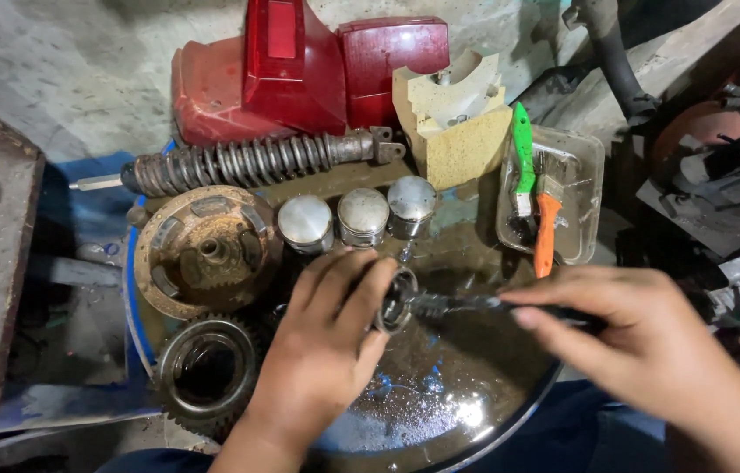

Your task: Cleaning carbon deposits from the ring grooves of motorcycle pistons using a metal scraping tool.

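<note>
My left hand (pixel 326 342) grips a small round metal part, like a bearing (pixel 398 300), over a blue basin (pixel 510 425) of dark oily liquid. My right hand (pixel 650 342) holds a dark thin tool (pixel 458 304) whose tip touches that part. Three silver pistons (pixel 361 215) stand in a row just behind the hands.
A rusty clutch hub (pixel 204 250) and a toothed gear ring (pixel 205 368) lie at the left. A coil shock absorber (pixel 247 162) lies behind them, with red plastic covers (pixel 300 70) and a foam block (pixel 453 114). A clear tray (pixel 584 175) holds green and orange brushes.
</note>
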